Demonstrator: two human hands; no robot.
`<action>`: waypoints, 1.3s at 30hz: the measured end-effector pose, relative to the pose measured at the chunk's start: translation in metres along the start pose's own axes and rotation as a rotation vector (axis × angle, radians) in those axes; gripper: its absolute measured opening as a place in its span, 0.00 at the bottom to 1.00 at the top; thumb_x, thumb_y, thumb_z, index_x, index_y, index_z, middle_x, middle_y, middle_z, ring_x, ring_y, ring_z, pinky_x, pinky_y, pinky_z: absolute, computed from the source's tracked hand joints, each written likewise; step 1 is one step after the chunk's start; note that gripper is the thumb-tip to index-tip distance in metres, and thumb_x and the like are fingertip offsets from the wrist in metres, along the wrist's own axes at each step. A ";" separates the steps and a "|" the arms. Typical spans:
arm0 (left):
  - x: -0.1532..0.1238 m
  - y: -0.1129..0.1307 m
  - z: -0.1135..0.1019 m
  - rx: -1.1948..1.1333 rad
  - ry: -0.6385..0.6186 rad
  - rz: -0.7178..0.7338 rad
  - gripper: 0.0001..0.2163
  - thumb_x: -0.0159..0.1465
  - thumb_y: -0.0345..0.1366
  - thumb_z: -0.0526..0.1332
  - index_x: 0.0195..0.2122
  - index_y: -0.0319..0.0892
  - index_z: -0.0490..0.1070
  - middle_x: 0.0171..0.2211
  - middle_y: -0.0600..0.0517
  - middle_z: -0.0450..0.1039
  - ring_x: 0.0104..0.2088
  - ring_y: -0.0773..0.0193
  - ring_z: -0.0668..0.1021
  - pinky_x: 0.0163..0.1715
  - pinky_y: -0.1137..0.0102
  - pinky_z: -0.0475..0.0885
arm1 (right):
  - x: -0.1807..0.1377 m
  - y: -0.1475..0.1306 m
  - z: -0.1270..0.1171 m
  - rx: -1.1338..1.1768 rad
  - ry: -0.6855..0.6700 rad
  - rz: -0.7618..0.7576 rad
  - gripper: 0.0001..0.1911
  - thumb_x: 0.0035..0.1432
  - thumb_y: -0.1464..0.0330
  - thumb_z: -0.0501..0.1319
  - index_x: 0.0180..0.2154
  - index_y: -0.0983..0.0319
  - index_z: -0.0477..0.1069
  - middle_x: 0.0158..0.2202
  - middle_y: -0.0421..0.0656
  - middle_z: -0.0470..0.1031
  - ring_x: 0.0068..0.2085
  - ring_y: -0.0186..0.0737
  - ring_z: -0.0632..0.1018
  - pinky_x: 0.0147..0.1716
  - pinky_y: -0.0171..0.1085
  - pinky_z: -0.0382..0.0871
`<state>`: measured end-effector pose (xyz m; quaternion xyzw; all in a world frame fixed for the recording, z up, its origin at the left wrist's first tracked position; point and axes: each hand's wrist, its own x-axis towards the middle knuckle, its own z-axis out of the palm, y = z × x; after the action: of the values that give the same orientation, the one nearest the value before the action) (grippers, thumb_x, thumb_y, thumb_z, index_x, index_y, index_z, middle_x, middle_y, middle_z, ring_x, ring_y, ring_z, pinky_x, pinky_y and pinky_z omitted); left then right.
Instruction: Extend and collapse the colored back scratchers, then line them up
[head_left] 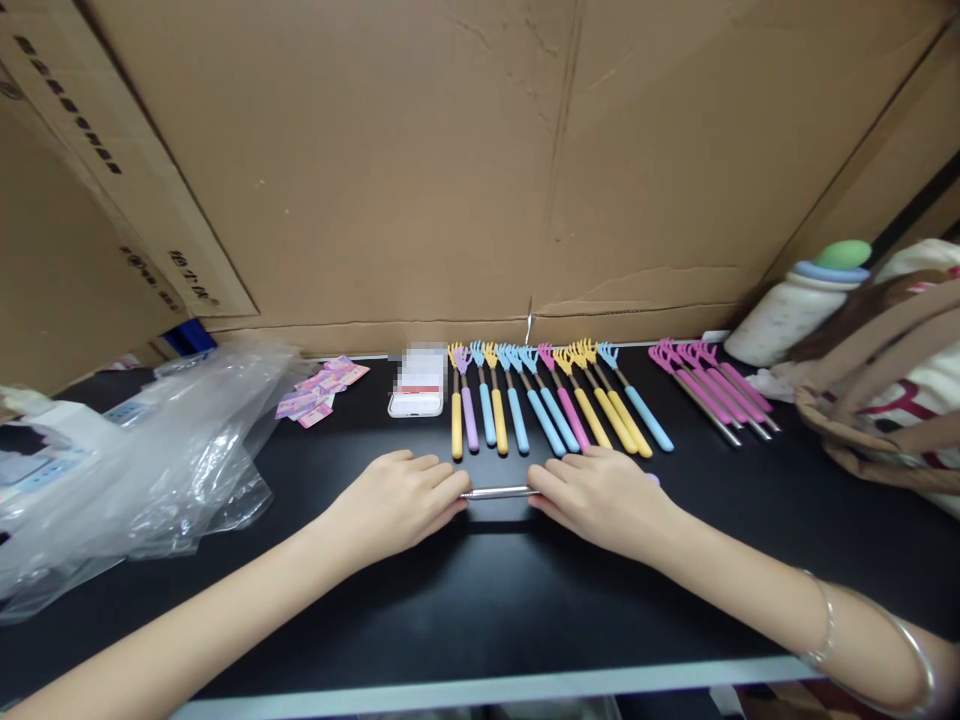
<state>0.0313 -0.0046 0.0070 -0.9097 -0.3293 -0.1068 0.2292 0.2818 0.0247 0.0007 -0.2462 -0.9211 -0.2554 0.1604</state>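
Workpiece: a thin metal rod (499,492), held between your two hands above the near-middle part of the black table (487,610).
Long axis: left to right across your front, nearly level in view, roughly parallel to the table's front edge (495,692).
Ends: one points into your left hand, the other into your right; both are covered, so which one is the head end cannot be told.
Left hand (409,505): back up, fingers together, thumb and fingers clamped on the left part of the rod.
Right hand (600,500): back up, fingers clamped on the right part; a bare length of metal shows between the hands.
Purple piece (654,480): shows just beyond your right hand; its connection to the rod cannot be told.
Stick row (559,418): lies just beyond your hands; yellow, purple, blue and pink claw-headed sticks, claws pointing away from you, handles toward you.
Pink group (716,393): right of the row, claws away from you and angled left; bare metal ends nearest you.
Left of row: a phone (416,405), then a loose pile of printed cards (322,388), then clear plastic bags (187,450).
Far right: a white bottle (784,312), tilted in view, beside a brown-trimmed bag (832,440).
Backdrop: cardboard (412,180) stands behind the table.
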 end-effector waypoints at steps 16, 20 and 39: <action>-0.044 -0.082 -0.009 0.245 0.051 -0.102 0.14 0.70 0.38 0.47 0.32 0.45 0.70 0.25 0.54 0.71 0.29 0.63 0.74 0.28 0.70 0.61 | -0.064 0.106 -0.024 -0.359 -0.038 0.082 0.17 0.67 0.64 0.49 0.28 0.61 0.68 0.24 0.41 0.72 0.27 0.35 0.70 0.27 0.36 0.52; -0.063 -0.092 -0.014 0.303 0.022 -0.095 0.16 0.70 0.38 0.47 0.31 0.45 0.71 0.27 0.53 0.72 0.30 0.63 0.74 0.29 0.70 0.61 | -0.080 0.125 -0.025 -0.412 -0.059 0.107 0.16 0.66 0.63 0.50 0.29 0.61 0.70 0.26 0.42 0.74 0.30 0.36 0.72 0.29 0.35 0.55; -0.125 -0.127 -0.021 0.432 0.002 -0.139 0.15 0.69 0.37 0.48 0.30 0.43 0.71 0.26 0.51 0.72 0.31 0.58 0.71 0.34 0.66 0.62 | -0.124 0.177 -0.018 -0.335 -0.045 0.153 0.21 0.67 0.62 0.42 0.32 0.61 0.69 0.25 0.44 0.68 0.28 0.41 0.69 0.28 0.36 0.60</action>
<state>-0.1470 0.0021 0.0265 -0.8146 -0.4062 -0.0504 0.4110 0.4822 0.1007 0.0322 -0.3446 -0.8476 -0.3866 0.1154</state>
